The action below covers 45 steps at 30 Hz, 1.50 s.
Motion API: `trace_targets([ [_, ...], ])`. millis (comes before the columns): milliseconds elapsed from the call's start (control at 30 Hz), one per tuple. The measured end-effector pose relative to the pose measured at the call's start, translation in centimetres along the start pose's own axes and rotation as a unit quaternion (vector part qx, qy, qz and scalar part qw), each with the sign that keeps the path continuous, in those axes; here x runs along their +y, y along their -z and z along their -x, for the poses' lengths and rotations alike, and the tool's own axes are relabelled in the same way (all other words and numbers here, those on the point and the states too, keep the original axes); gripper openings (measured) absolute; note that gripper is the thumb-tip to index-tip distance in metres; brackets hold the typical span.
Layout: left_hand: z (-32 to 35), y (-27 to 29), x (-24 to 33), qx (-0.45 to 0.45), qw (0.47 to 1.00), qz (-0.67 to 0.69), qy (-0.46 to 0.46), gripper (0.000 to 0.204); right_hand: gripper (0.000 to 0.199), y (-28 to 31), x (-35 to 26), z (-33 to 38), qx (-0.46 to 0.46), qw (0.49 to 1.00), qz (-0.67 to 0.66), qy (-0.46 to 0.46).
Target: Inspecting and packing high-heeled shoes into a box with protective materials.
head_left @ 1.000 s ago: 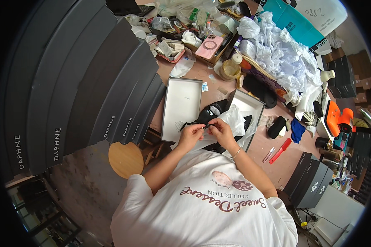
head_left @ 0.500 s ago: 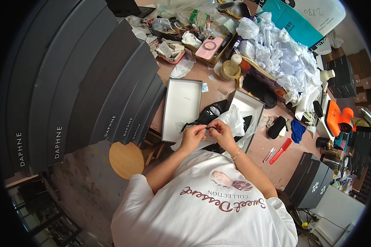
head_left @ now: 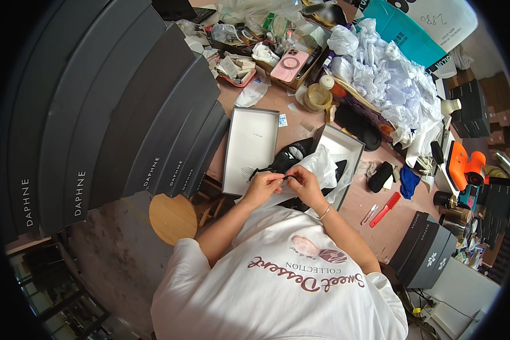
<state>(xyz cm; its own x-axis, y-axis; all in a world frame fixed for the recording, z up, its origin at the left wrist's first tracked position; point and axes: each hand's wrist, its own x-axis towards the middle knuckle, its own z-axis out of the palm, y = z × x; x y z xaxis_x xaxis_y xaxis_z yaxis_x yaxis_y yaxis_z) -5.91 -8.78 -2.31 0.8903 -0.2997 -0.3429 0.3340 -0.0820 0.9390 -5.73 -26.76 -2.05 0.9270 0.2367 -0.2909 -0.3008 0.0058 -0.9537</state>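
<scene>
Head view: both hands meet just in front of the open shoe box [head_left: 345, 148], fingertips pinched on one small dark piece, likely a strap or cord end of the black shoe [head_left: 282, 161]. Left hand [head_left: 262, 187] clenched on that piece, thumb and forefinger tight; right hand [head_left: 304, 182] pinches the same piece from the other side, bracelet at the wrist. Hands are held close together, probably so the small part stays taut and easy to see.

White tissue paper [head_left: 318, 165] spills out of the box under the right hand and half covers the shoe; the shoe lies at the box's near-left corner, partly on the paper.

Box lid [head_left: 249, 148] lies flat, inside up, just left of the box, touching or nearly touching it; can't tell which.

Room: stack of dark grey boxes [head_left: 124, 113] walls off everything left of the lid. Right of the box, bare tabletop [head_left: 360, 207] with a red comb [head_left: 386, 208] and a black pouch [head_left: 379, 176], some free room there. Behind the box, heavy clutter: pink phone [head_left: 290, 64], crumpled white paper heap [head_left: 388, 79]. Round wooden stool [head_left: 173, 218] sits below the lid, off the tabletop edge.
</scene>
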Motion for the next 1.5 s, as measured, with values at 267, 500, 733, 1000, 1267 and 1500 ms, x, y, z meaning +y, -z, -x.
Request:
trace_targets([
  [267, 0.4, -0.9, 0.3, 0.045, 0.996, -0.063, -0.039, 0.016, 0.010, 0.0, -0.1, 0.2, 0.000, 0.999, 0.038, 0.027],
  [500, 0.9, -2.0, 1.5, 0.140, 0.956, -0.212, -0.147, 0.013, 0.017, -0.3, -2.4, 0.6, -0.008, 0.978, 0.199, 0.067],
  [733, 0.9, 1.8, 2.0, 0.046, 0.999, 0.023, -0.005, 0.024, 0.032, 0.5, -3.0, -1.1, -0.053, 0.973, 0.208, 0.088],
  [1000, 0.7, 4.4, 3.0, -0.045, 0.996, -0.076, 0.014, 0.013, 0.015, -0.5, -1.8, -3.1, -0.135, 0.942, 0.258, 0.167],
  [1267, 1.9, -0.1, -0.7, 0.088, 0.988, 0.122, -0.024, 0.025, 0.012, -1.2, -0.8, -0.8, 0.005, 0.985, 0.139, 0.101],
  [1500, 0.1, -1.8, -1.5, 0.145, 0.982, -0.011, -0.119, 0.015, 0.022, -0.9, -0.9, 0.0, -0.026, 0.996, 0.088, 0.004],
])
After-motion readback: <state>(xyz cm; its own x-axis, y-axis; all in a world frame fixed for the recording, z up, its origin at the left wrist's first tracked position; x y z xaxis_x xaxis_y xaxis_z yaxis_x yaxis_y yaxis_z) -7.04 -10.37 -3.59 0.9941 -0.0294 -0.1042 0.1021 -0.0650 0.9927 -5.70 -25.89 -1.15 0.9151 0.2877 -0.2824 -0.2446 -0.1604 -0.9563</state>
